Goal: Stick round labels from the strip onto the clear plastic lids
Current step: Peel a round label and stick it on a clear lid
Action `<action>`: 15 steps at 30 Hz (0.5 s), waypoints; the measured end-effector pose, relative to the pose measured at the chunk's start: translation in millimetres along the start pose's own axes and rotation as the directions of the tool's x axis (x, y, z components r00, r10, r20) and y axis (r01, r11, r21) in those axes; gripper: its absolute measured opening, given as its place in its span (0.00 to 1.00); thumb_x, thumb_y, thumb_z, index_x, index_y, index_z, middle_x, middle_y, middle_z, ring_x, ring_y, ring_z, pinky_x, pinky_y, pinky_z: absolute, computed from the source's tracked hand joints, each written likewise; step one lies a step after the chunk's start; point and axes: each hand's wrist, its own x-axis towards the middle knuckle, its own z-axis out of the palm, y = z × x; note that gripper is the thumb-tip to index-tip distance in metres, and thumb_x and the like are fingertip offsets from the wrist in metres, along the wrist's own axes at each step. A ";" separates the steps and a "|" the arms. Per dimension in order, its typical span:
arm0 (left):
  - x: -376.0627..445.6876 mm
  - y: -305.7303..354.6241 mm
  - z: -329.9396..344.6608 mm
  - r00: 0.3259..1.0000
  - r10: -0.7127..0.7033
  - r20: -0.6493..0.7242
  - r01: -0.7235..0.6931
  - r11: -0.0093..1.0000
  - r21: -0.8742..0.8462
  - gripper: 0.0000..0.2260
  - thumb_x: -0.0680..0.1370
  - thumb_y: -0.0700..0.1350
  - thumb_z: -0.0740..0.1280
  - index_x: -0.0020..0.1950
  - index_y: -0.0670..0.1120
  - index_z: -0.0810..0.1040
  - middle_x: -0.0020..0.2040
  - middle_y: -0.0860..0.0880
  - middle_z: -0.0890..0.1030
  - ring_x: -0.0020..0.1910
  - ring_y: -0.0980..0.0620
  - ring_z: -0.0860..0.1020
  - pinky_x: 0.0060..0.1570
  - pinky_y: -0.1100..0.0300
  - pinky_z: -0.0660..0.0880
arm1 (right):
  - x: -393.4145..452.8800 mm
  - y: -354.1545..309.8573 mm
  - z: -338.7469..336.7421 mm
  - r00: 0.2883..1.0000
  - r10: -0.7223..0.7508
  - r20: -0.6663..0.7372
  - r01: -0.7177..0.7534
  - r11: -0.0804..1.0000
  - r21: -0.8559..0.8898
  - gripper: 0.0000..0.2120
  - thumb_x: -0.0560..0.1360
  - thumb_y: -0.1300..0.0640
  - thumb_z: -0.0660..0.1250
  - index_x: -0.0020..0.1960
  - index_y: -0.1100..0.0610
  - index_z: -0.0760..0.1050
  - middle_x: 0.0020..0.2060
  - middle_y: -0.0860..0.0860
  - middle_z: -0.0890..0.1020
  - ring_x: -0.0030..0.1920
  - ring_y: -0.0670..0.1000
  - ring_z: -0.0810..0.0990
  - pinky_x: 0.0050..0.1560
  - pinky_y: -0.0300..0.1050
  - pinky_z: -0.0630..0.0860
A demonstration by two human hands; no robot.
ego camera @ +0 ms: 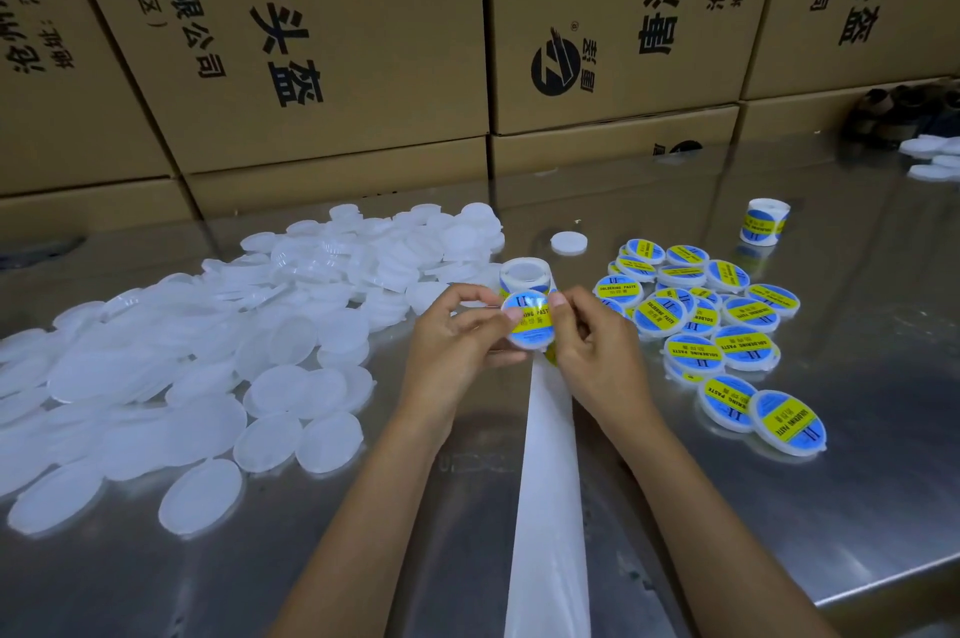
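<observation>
Both hands hold one clear plastic lid (530,333) above the table centre; a blue and yellow round label covers its top. My left hand (457,341) grips the lid's left edge, thumb on its face. My right hand (587,341) pinches the right edge, thumb pressing on the label. The white backing strip (548,481) runs from under my hands toward me, and its roll (524,274) stands just behind the lid. A big heap of bare lids (208,351) lies on the left. Several labelled lids (717,320) lie on the right.
The steel table (805,507) has its front edge at the lower right. Stacked cardboard boxes (322,40) wall off the back. A second label roll (764,222) stands at the back right, a single bare lid (569,242) lies behind the roll, and more white lids (932,159) sit far right.
</observation>
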 end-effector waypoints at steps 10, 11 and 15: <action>2.7 -4.8 -0.6 0.987 0.146 -0.069 -0.137 0.984 0.118 0.04 0.77 0.39 0.73 0.50 0.47 0.85 0.39 0.48 0.87 0.35 0.51 0.85 0.31 0.61 0.80 | -4.0 -5.8 6.1 0.985 0.047 0.168 -0.074 0.985 0.155 0.16 0.81 0.47 0.64 0.37 0.53 0.69 0.27 0.44 0.69 0.31 0.44 0.66 0.34 0.39 0.64; 2.6 -5.1 -1.7 0.986 0.142 -0.086 -0.132 0.985 0.114 0.04 0.78 0.39 0.72 0.49 0.47 0.85 0.39 0.49 0.87 0.35 0.52 0.85 0.31 0.61 0.80 | -5.3 -6.0 7.9 0.974 0.056 0.218 -0.089 0.985 0.146 0.17 0.79 0.43 0.66 0.39 0.55 0.72 0.28 0.44 0.69 0.31 0.44 0.66 0.34 0.39 0.64; 2.8 -6.9 -2.1 0.987 0.105 -0.120 -0.097 0.993 0.066 0.04 0.78 0.39 0.72 0.47 0.47 0.85 0.40 0.49 0.87 0.38 0.55 0.85 0.33 0.64 0.79 | -7.7 -4.4 7.5 0.961 0.008 0.277 -0.028 0.997 0.066 0.21 0.73 0.41 0.71 0.41 0.59 0.72 0.28 0.51 0.71 0.29 0.45 0.65 0.34 0.44 0.65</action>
